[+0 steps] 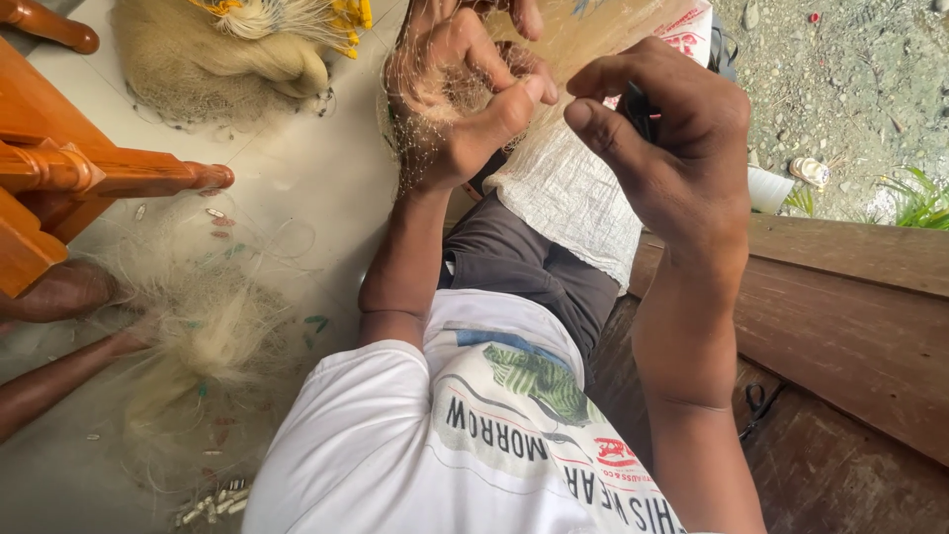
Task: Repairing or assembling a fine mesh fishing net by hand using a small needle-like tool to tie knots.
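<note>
- Holding a bunch of fine, pale fishing net (450,99), your left hand (465,109) sits raised at the top centre of the head view; its grip is closed on the mesh, which drapes over the fingers and down past the wrist.
- Your left thumb (514,104) points right and nearly meets the right forefinger.
- Your right hand (672,148) is just beside the left, fingers curled in. Its forefinger (603,133) and thumb are drawn together in a pinch near the net; whether a strand lies between them cannot be told, as the line is too fine to see.
- A dark object (638,104) shows partly behind the right fingers; its kind cannot be told.
- Below both hands, a white woven sack (573,198) lies across your lap over dark grey shorts (524,262).
- More net lies in loose heaps on the pale tiled floor (326,188): one heap (198,336) at lower left, and one bundle (227,44) with yellow floats (351,20) at the top.
- Wooden furniture (69,168), orange-brown, stands at the left edge.
- Dark wooden planks (850,316) run along your right side, with gravel ground (840,79) beyond them.
</note>
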